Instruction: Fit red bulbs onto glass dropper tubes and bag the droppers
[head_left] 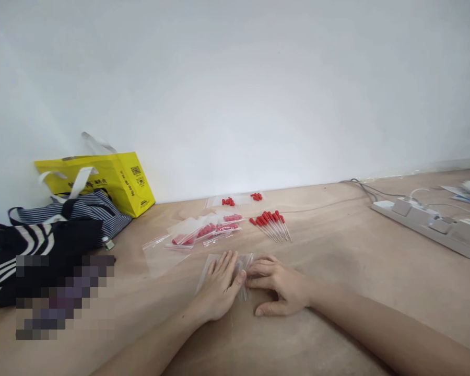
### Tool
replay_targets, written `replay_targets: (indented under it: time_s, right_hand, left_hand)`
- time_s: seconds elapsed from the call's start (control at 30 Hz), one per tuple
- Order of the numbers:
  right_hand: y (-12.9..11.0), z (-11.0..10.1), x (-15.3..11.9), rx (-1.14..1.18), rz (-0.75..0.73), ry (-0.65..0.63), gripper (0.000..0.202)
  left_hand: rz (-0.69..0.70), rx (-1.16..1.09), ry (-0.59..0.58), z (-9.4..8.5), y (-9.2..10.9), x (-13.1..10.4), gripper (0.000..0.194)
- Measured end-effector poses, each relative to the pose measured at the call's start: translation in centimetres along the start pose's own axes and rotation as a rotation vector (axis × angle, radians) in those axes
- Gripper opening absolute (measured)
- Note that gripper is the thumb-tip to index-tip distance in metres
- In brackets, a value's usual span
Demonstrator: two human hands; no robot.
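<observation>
My left hand lies flat, fingers stretched out, on a clear plastic bag at the front middle of the table. My right hand rests at the bag's right edge, fingers apart and slightly bent, the thumb off to the front. Beyond my hands, several red-capped droppers lie fanned out. To their left are overlapping clear zip bags with red-capped items inside. Two small groups of red caps lie on clear plastic near the wall.
A yellow bag, a striped bag and a black bag with white stripes stand at the left. On the right lies a white power strip with plugs and cables. Papers are at the far right.
</observation>
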State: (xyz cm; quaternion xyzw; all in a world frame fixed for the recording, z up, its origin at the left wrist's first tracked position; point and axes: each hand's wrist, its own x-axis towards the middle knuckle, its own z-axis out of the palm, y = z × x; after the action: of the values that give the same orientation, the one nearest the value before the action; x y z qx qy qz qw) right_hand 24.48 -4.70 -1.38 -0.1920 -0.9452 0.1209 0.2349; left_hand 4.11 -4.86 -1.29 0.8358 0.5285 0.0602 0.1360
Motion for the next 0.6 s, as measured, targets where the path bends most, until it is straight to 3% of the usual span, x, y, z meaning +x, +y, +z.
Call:
replay_targets:
  time_s: [0.13,0.23,0.33,0.5,0.6]
  right_hand:
    - [0.8,-0.1,-0.2,0.092,0.039,-0.053,0.049]
    - [1.7,-0.3,-0.4,0.209,0.092,-0.048,0.04]
    - [2.3,-0.4,-0.6,0.367,0.11,-0.013,0.031]
    - [2.3,-0.6,-0.7,0.47,0.134,0.035,0.026]
    - [3.3,-1.0,-0.4,0.411,0.302,0.181,0.023]
  left_hand:
    - [0.04,-0.005,-0.012,-1.2,-0.6,-0.5,0.071]
    - [0.178,0.028,-0.035,-2.5,-1.4,-0.7,0.083]
    - [0.298,0.011,-0.049,-2.9,-2.0,-0.5,0.08]
    - [0.293,0.009,-0.099,-2.6,-1.8,0.0,0.073]
    - [0.281,-0.017,-0.086,-2.5,-1.6,0.1,0.068]
